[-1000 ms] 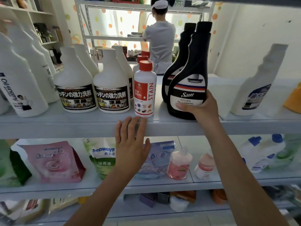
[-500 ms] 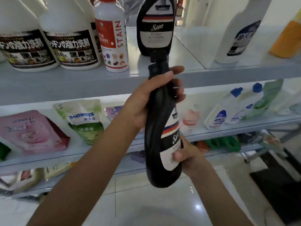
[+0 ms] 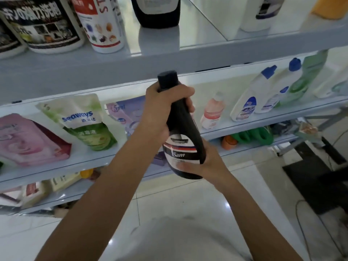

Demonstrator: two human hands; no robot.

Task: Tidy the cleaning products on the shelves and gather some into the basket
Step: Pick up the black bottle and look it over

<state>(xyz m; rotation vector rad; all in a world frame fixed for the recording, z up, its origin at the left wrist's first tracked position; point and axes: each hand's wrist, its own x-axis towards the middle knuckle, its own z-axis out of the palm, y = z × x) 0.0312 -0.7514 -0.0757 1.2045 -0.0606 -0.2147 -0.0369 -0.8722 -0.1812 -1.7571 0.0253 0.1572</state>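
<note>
While the black bottle point(image 3: 183, 132) is held near-upright in mid-air in front of the middle shelf point(image 3: 254, 125), its neck is hidden by the left hand point(image 3: 162, 110), whose fingers are clamped around it just below the cap point(image 3: 167, 79). The right hand point(image 3: 209, 162) grips the base, thumb curled across the lower label point(image 3: 180, 153). Only "Sam" is legible there; the smaller print is blurred. On the upper shelf point(image 3: 207, 57), a second black bottle point(image 3: 156, 14) and a stain remover bottle point(image 3: 101, 25) are cut off at the top of the view.
</note>
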